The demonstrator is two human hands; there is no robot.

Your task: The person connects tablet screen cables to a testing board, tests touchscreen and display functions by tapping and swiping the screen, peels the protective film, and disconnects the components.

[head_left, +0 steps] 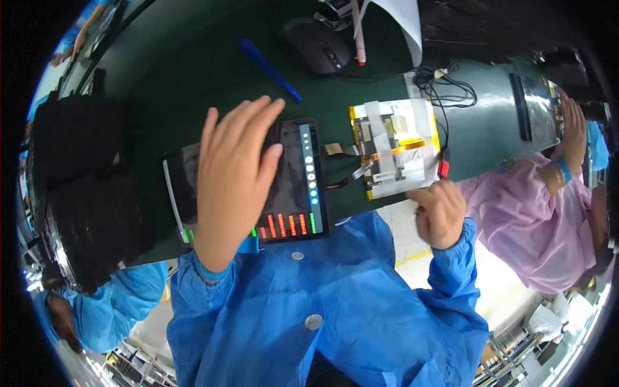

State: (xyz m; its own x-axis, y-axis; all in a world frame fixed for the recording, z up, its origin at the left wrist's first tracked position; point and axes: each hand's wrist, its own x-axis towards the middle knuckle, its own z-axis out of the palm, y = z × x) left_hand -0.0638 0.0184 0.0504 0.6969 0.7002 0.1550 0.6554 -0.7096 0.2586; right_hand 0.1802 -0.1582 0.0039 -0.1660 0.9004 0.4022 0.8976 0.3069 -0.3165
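My left hand is over a dark tablet screen, fingers stretched out and apart, covering part of it. Lit on the screen are a column of round icons along its right side and red and green bars near its lower edge. Flat ribbon cables run from the tablet to a white and yellow battery pack with a circuit board, taped over in places. At that pack's lower right corner is my right hand, its fingers curled in and the index fingertip at the edge. I see nothing held in it.
Beyond the tablet lie a blue pen, a black mouse and a pink pen. A coiled black cable with a red connector lies by the pack. Black boxes stand left. A pink-sleeved person works at right.
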